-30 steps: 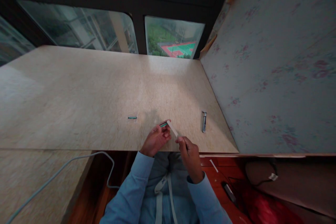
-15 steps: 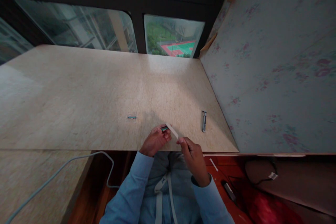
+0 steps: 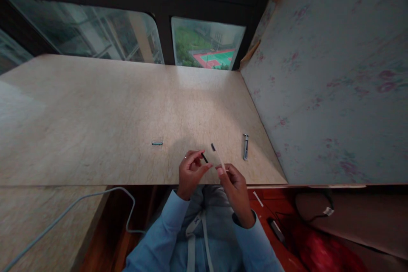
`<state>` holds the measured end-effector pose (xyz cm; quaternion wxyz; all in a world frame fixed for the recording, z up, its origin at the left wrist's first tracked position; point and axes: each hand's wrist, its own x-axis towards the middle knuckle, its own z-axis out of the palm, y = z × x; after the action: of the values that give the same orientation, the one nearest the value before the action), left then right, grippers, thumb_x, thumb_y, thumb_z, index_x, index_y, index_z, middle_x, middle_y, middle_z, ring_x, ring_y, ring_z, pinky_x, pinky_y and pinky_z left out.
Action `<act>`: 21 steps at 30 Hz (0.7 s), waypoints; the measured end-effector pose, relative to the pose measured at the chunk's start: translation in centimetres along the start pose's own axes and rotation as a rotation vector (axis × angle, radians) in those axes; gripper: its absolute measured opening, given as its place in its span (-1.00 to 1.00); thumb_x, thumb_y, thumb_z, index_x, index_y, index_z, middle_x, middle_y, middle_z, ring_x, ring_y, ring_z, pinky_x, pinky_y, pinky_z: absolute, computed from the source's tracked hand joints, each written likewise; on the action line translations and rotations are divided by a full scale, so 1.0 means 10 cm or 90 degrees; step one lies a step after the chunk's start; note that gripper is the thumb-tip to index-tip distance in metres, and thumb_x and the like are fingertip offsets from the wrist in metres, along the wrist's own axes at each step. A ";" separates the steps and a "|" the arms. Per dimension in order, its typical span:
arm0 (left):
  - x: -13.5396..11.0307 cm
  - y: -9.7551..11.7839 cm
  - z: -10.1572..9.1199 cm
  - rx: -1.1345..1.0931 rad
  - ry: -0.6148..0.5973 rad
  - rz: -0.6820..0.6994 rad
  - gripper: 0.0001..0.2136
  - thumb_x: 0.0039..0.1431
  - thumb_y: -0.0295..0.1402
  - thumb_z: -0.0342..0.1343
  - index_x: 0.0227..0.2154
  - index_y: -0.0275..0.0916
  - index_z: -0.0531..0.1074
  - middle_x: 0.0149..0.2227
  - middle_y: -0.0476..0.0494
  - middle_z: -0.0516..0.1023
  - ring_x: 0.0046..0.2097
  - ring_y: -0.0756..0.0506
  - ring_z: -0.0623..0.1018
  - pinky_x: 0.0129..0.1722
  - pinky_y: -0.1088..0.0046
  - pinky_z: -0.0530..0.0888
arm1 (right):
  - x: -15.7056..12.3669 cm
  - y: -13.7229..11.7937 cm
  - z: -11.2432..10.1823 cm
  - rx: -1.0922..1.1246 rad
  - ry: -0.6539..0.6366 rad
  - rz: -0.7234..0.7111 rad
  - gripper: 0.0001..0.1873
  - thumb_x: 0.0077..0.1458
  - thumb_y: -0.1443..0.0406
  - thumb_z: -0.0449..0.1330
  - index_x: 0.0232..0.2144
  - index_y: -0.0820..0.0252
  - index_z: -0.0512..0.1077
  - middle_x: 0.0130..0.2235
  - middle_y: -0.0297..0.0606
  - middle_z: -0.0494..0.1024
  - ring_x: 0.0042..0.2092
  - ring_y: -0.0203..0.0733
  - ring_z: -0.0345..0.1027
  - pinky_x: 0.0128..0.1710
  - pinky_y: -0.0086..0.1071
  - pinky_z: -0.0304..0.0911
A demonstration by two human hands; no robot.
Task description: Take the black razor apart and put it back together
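My left hand (image 3: 191, 171) hovers over the front edge of the pale table (image 3: 111, 106), its fingers pinched on a small dark piece (image 3: 204, 158). My right hand (image 3: 234, 182) is closed on a thin white stick with a dark tip (image 3: 217, 156) that points up and away from me. The two pieces are a short gap apart. A small teal piece (image 3: 157, 143) lies on the table to the left of my hands. A grey metal tool (image 3: 245, 146) lies to the right.
A patterned grey wall panel (image 3: 325, 76) bounds the table on the right. Dark-framed windows (image 3: 127, 29) run along the far edge. A light cable (image 3: 73, 208) hangs below the table at the left. Small items lie on the reddish floor (image 3: 274, 225) at the right.
The white stick and the small piece in my left hand were joined or touching before; now they are apart. Both hands have lifted slightly, and the stick's dark tip shows.
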<state>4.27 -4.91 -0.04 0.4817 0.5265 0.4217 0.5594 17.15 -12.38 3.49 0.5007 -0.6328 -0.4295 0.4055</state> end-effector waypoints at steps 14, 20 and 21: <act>-0.12 0.14 -0.04 0.216 0.028 0.040 -0.63 -0.08 -0.26 0.35 -0.13 -0.11 0.55 -0.24 -0.19 0.47 -0.31 -0.11 0.41 -0.13 0.28 0.42 | 0.16 -0.12 0.11 -0.036 0.053 0.014 -0.67 0.07 0.10 0.22 -0.32 0.28 0.56 -0.49 -0.29 0.46 -0.46 -0.28 0.22 -0.55 -0.47 0.10; -0.14 0.13 -0.04 0.245 0.032 0.050 -0.65 -0.03 -0.25 0.31 -0.13 -0.13 0.54 -0.20 -0.22 0.47 -0.23 -0.15 0.46 -0.06 0.23 0.40 | 0.15 -0.18 0.12 -0.105 0.052 -0.018 -0.64 0.10 0.09 0.19 -0.29 0.28 0.58 -0.59 -0.38 0.38 -0.56 -0.35 0.11 -0.59 -0.47 0.02; -0.14 0.13 -0.04 0.246 0.025 0.053 -0.66 -0.02 -0.26 0.31 -0.12 -0.13 0.54 -0.21 -0.22 0.48 -0.22 -0.16 0.47 -0.04 0.22 0.39 | 0.15 -0.18 0.12 -0.114 0.050 -0.028 -0.65 0.11 0.10 0.19 -0.29 0.28 0.58 -0.60 -0.39 0.36 -0.57 -0.36 0.10 -0.59 -0.47 0.01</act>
<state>3.77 -6.47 0.95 0.3396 0.6152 0.5086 0.4975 16.18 -10.40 4.96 0.4674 -0.6810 -0.4577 0.3291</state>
